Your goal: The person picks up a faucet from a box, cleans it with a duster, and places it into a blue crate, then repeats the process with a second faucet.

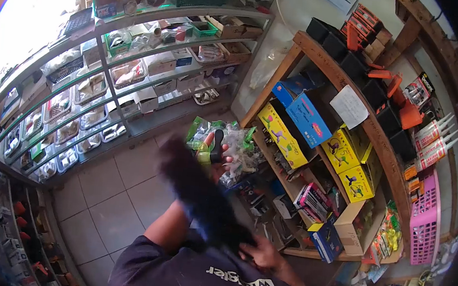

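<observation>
black and fuzzy, the duster point(202, 195) runs blurred across the view. its lower end is gripped in the right hand point(269, 255), fingers closed round it, close to the dark shirt point(173, 277). the left hand point(221, 154) reaches out ahead, fingers curled round a bunch of clear packets point(239, 149) with green tops, held over the tiled floor point(110, 187) just in front of the wooden shelf point(343, 82). the bunch looks loose and bulky for one hand, so a hard sweep of the duster could knock a packet free and drop it. the duster's far end also passes near the yellow boxes point(284, 134) leaning on the shelf, and a wide stroke might nudge one off its slope.
</observation>
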{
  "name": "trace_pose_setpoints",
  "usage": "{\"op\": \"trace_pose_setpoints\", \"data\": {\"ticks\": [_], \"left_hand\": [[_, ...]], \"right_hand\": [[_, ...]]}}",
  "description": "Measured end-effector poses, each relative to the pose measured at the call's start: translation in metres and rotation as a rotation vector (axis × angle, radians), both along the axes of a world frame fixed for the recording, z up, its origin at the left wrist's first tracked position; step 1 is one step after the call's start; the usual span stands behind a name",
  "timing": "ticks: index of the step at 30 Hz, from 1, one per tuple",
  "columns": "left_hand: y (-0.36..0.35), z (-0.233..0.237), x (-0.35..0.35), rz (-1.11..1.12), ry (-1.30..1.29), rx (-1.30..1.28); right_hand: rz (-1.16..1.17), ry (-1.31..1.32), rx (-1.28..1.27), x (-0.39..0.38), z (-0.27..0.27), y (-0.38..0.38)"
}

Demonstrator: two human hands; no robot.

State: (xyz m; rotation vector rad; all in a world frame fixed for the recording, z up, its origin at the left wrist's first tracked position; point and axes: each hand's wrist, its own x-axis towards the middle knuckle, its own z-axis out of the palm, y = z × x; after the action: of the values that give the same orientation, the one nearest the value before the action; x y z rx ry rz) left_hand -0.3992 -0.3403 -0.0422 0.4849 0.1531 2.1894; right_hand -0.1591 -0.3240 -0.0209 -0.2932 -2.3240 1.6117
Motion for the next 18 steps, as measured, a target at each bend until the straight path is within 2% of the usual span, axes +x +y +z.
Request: {"op": "trace_pose_setpoints", "data": {"ticks": [1,2,3,4,6,7,8,10,11,12,13,16,17,18], "left_hand": [[-0.004,0.002,0.007,0.024,-0.216,-0.103],[-0.014,0.036,0.016,0.048,-0.433,-0.206],[-0.016,0.004,0.002,-0.089,-0.248,0.010],[-0.013,-0.026,0.002,-0.205,-0.242,0.253],[-0.005,0.003,0.011,0.012,-0.469,-0.191],[-0.003,-0.043,0.004,-0.033,-0.010,-0.154],[-0.003,-0.042,0.002,-0.209,-0.160,0.111],[-0.005,-0.039,0.004,-0.336,-0.251,0.131],[-0.004,-0.037,0.005,-0.340,-0.310,0.003],[-0.002,-0.033,0.007,-0.346,-0.366,-0.129],[-0.002,-0.027,0.016,-0.246,-0.552,-0.385],[0.013,-0.077,0.030,-0.368,-0.488,-0.405],[0.020,-0.090,0.032,-0.489,-0.423,-0.252],[0.029,-0.078,0.038,-0.524,-0.413,-0.264]], "right_hand": [[-0.105,-0.214,-0.395,0.004,0.015,0.007],[-0.213,-0.429,-0.789,0.002,0.030,0.010],[-0.274,-0.367,-0.799,0.001,0.027,0.010],[-0.268,-0.368,-0.793,0.003,0.020,0.011],[-0.145,-0.697,-0.703,0.000,0.017,0.009],[-0.069,-0.708,-0.578,0.000,0.021,0.005],[-0.054,-0.698,-0.625,0.005,0.010,0.003],[-0.077,-0.524,-0.576,0.013,-0.006,0.004],[-0.087,-0.530,-0.578,0.015,-0.002,0.007],[-0.119,-0.519,-0.726,0.016,0.006,0.011],[-0.151,-0.499,-0.874,0.018,0.011,0.016],[-0.305,-0.361,-0.784,0.042,0.017,0.033],[-0.344,-0.300,-0.716,0.051,0.018,0.039],[-0.385,-0.240,-0.648,0.060,0.020,0.044]]}}
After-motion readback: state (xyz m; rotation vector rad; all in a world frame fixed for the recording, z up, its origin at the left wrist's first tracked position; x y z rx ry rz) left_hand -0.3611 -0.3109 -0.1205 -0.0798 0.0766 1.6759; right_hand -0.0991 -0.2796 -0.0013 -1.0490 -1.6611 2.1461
